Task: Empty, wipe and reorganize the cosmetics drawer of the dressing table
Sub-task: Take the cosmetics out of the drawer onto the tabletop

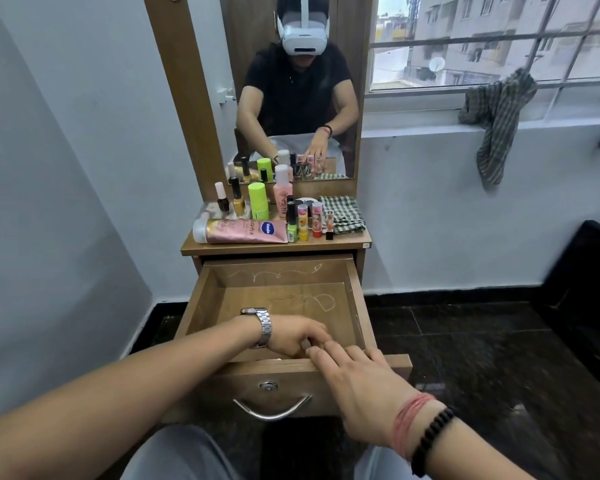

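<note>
The wooden drawer (291,299) of the dressing table is pulled out, and its floor is bare apart from pale scribble marks. My left hand (291,336), with a metal watch on the wrist, reaches into the drawer's front end with fingers curled downward; what lies under them is hidden. My right hand (357,379) rests with straight fingers on the top edge of the drawer front, touching the left hand. On the tabletop (354,242) stand several cosmetics: a pink Vaseline tube (239,231) lying flat, a green bottle (258,201), a pink bottle (282,195), nail polishes (237,199) and lip balms (307,220). Beside them lies a folded checked cloth (343,213).
A mirror (291,98) stands behind the tabletop and reflects the person. Another checked cloth (496,123) hangs on the window sill to the right. A metal handle (272,408) hangs on the drawer front. Dark furniture (596,271) stands at the far right on the dark floor.
</note>
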